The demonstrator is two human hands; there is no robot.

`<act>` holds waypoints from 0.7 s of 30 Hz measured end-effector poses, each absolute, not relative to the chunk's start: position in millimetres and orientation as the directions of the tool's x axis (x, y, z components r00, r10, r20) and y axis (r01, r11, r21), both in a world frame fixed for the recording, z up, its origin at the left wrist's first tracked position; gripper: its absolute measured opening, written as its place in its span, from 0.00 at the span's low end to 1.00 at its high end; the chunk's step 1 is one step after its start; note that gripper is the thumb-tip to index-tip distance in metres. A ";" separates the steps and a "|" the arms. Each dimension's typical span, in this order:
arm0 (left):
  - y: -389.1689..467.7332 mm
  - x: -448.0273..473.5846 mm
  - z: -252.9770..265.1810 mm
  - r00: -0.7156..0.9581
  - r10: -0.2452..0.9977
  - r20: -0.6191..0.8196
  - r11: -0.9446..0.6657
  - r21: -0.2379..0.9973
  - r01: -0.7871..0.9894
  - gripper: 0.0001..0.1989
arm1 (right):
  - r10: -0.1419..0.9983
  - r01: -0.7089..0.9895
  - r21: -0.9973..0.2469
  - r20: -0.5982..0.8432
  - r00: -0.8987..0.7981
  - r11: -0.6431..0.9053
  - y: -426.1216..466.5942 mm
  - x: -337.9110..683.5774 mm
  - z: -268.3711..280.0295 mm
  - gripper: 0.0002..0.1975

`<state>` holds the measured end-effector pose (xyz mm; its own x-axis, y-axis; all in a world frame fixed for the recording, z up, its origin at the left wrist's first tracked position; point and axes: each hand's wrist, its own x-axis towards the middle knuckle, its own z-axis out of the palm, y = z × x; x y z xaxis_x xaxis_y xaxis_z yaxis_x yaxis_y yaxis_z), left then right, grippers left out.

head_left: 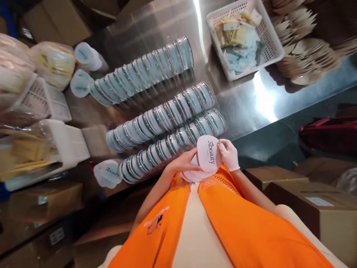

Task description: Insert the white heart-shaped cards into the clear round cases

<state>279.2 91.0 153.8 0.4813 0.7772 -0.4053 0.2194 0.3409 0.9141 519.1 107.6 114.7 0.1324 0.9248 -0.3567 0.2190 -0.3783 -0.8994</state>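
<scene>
My bare left hand is closed round the edge of a small stack of white rounded cards, held close to my body at the table's front edge. The top card carries dark "beauty" lettering and stands raised above the others. My right hand, in a white glove, pinches that card's right edge between thumb and fingers. Just beyond my hands, a row of round, silver-rimmed pieces lies on the table, each on edge against its neighbour. Another stack of the printed cards sits at that row's left end.
Two more rows of round pieces, a middle row and a far row, cross the metal table. A white basket of small packets stands at the back right, near stacked brown bowls. Cardboard boxes flank me.
</scene>
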 end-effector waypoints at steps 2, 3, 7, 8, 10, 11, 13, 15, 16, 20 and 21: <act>94.0 279.1 150.2 0.454 0.794 -0.404 0.361 0.915 0.181 0.43 | 0.926 0.194 -0.909 -0.341 0.161 -0.368 113.4 515.2 115.3 0.21; 94.1 279.2 148.1 0.435 0.805 -0.402 0.373 0.915 0.156 0.42 | 0.929 0.176 -0.917 -0.331 0.162 -0.358 116.6 512.8 116.4 0.22; 87.0 281.8 142.5 0.273 0.878 -0.392 0.398 0.917 0.038 0.40 | 0.941 0.042 -0.940 -0.336 0.047 -0.338 128.5 504.5 123.8 0.25; 84.1 283.4 142.0 0.219 0.894 -0.391 0.398 0.917 0.015 0.40 | 0.938 0.009 -0.938 -0.346 0.005 -0.346 130.6 503.0 125.8 0.25; 78.9 288.2 141.0 0.128 0.911 -0.392 0.396 0.918 -0.008 0.37 | 0.929 -0.024 -0.929 -0.368 -0.052 -0.369 133.7 500.4 129.3 0.23; 76.8 291.5 140.3 0.096 0.913 -0.397 0.400 0.917 -0.012 0.35 | 0.926 -0.018 -0.927 -0.373 -0.060 -0.375 134.9 499.3 130.5 0.22; 73.4 299.9 137.8 0.057 0.909 -0.414 0.415 0.909 -0.019 0.30 | 0.929 0.022 -0.930 -0.368 -0.032 -0.368 136.5 497.2 131.5 0.19; 70.1 311.1 134.3 0.009 0.909 -0.416 0.417 0.909 -0.026 0.28 | 0.940 0.080 -0.936 -0.342 0.015 -0.342 137.0 495.5 130.2 0.18; 67.9 317.5 132.4 -0.020 0.913 -0.407 0.407 0.913 -0.032 0.28 | 0.946 0.112 -0.940 -0.321 0.036 -0.323 136.7 494.9 128.8 0.17; 54.0 342.6 127.2 -0.144 0.919 -0.368 0.356 0.929 -0.104 0.34 | 0.961 0.220 -0.935 -0.272 0.052 -0.277 134.8 496.6 122.1 0.15; 50.5 346.0 126.9 -0.135 0.914 -0.383 0.366 0.920 -0.140 0.37 | 0.961 0.247 -0.930 -0.274 0.033 -0.273 135.6 498.2 121.2 0.15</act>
